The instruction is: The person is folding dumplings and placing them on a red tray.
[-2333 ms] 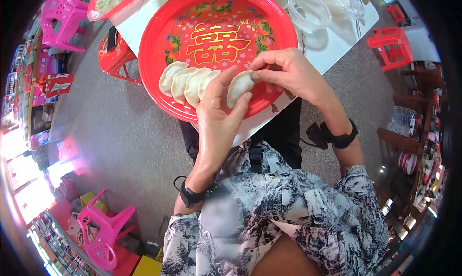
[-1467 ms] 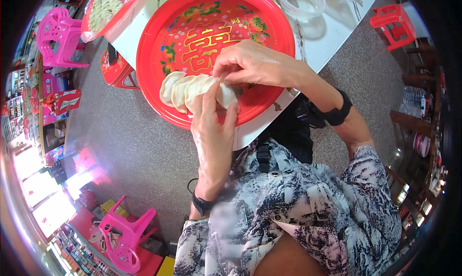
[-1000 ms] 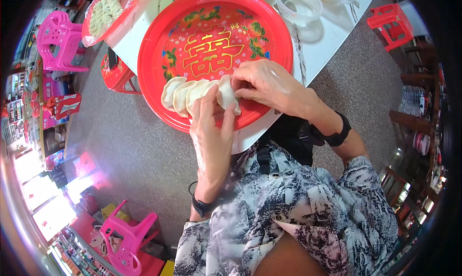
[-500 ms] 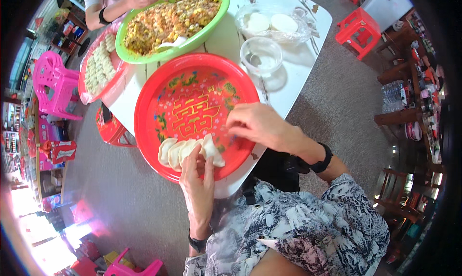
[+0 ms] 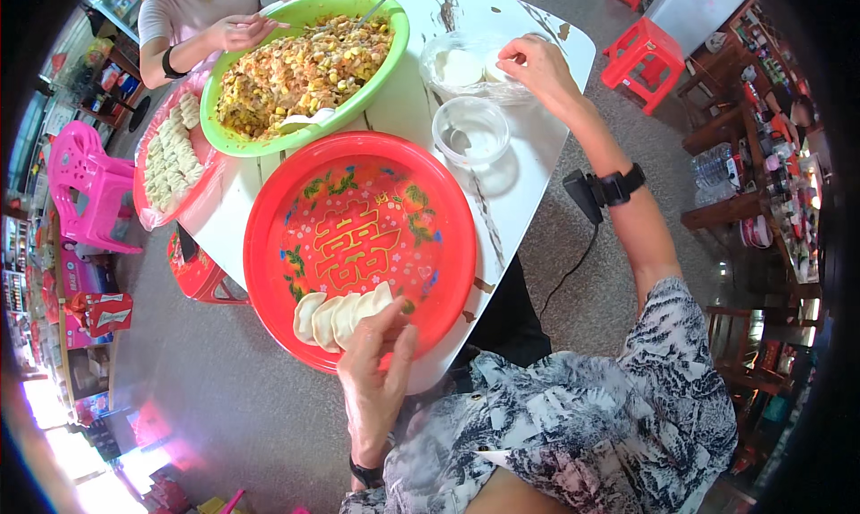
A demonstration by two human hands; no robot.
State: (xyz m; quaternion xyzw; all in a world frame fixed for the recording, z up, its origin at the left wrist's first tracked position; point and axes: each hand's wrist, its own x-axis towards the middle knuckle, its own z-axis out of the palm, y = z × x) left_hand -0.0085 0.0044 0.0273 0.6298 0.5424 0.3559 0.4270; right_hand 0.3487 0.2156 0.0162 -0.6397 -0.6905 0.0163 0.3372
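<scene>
A row of folded dumplings lies at the near edge of a red round tray with gold and floral print. My left hand is beside the row's right end, fingers apart and partly covering the dumplings there. Across the table, my right hand reaches to the round white dumpling wrappers in clear plastic. Its thumb and forefinger pinch at the edge of the right-hand stack, which the hand partly hides. A clear plastic tub stands just nearer, with a little liquid in it.
A green basin of chopped filling, with a spoon, stands at the back left. Behind it, a co-worker's hand is raised. A pink-lined tray of dumplings sits at left. Pink chair and red stools flank the table.
My right hand has left the red tray and moved far and right to the wrappers. My left hand has eased off the dumplings, slightly right. The view has shifted a little.
</scene>
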